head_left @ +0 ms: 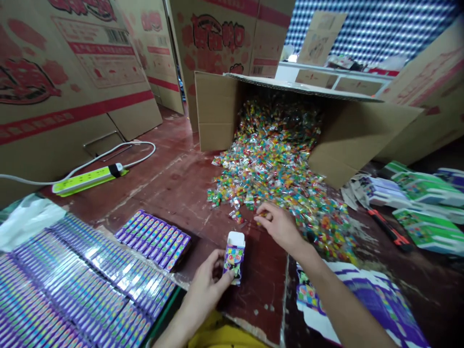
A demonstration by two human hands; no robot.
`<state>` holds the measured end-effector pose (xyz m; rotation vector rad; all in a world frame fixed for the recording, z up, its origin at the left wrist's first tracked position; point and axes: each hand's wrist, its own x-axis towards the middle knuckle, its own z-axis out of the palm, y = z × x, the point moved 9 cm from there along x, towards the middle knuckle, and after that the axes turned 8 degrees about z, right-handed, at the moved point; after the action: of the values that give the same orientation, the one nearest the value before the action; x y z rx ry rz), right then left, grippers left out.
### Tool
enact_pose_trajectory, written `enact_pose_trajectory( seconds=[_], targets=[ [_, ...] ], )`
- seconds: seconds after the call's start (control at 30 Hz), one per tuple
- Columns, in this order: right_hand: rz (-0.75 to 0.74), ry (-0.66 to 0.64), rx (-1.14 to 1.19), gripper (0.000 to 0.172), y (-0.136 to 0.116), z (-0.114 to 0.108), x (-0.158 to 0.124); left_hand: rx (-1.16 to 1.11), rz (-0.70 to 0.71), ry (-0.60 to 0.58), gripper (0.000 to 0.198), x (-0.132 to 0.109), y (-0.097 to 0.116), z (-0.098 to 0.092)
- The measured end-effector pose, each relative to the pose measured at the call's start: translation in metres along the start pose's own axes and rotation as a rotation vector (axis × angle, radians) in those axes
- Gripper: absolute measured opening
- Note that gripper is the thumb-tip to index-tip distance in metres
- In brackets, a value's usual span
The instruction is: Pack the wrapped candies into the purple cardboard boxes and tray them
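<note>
My left hand is closed around a small purple printed box, which stands near the table's front edge. The white top flap of this box is raised, and its inside cannot be seen. My right hand has its fingers curled into a pinch at the near edge of a heap of small clear packets of colourful candy. Whatever those fingers hold, if anything, is hidden. The heap spills from a large cardboard carton lying on its side. Under my right forearm lie flattened purple boxes.
Rows of filled-looking purple boxes cover the left front, with a shorter row beside them. A yellow-green power strip with a white cord lies behind. At right are a red-black cutter and green box stacks. Tall cartons stand behind.
</note>
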<state>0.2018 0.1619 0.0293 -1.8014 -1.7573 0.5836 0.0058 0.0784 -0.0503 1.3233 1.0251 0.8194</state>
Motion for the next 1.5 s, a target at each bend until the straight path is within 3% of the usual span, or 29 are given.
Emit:
enact_pose_trajectory(
  seconds=[0.1,0.2,0.3,0.43,0.53,0.6,0.77,0.87,0.97,1.03,1.13,1.2,1.33,1.5],
  targets=[
    [0.071,-0.027,0.303,0.017,-0.014,-0.009,-0.019,0.052,0.028,-0.044,0.024,0.000,0.010,0.007],
    [0.151,-0.109,0.580,0.019,-0.025,0.002,-0.033,0.074,0.092,-0.053,0.021,0.000,0.025,0.013],
    [0.133,-0.026,0.483,0.016,-0.030,0.007,-0.039,0.072,0.140,-0.029,0.020,-0.002,0.035,0.015],
    [-0.030,0.132,0.210,0.015,-0.043,0.000,-0.047,0.037,0.148,-0.003,0.021,-0.003,0.038,0.016],
    [-0.184,0.081,0.149,0.018,-0.056,0.000,-0.057,0.012,0.160,0.047,0.021,-0.001,0.039,0.013],
    [-0.201,0.011,0.250,0.016,-0.056,0.001,-0.064,-0.024,0.164,0.081,0.024,-0.001,0.039,0.011],
    [0.004,-0.028,0.601,0.026,-0.026,0.014,-0.080,-0.224,0.166,0.136,0.063,-0.005,0.039,0.012],
    [0.044,-0.061,0.660,0.020,-0.019,0.029,-0.088,-0.227,0.165,0.078,0.051,-0.007,0.039,0.017],
    [0.020,-0.017,0.644,0.006,-0.020,0.029,-0.092,-0.261,0.138,0.017,0.035,-0.008,0.038,0.021],
    [-0.004,-0.021,0.645,0.008,-0.023,0.028,-0.092,-0.321,0.121,-0.005,0.028,-0.008,0.038,0.023],
    [0.021,-0.048,0.775,0.003,-0.024,0.029,-0.090,-0.450,0.126,0.026,0.031,-0.006,0.040,0.021],
    [0.050,-0.047,0.853,0.011,-0.024,0.029,-0.088,-0.516,0.120,0.064,0.038,-0.006,0.039,0.019],
    [0.072,-0.180,0.909,0.016,-0.029,0.036,-0.082,-0.517,0.099,0.068,0.040,-0.006,0.034,0.018],
    [0.259,-0.355,0.883,0.021,-0.020,0.051,-0.075,-0.274,0.147,0.097,0.039,-0.010,0.030,0.008]
  ],
)
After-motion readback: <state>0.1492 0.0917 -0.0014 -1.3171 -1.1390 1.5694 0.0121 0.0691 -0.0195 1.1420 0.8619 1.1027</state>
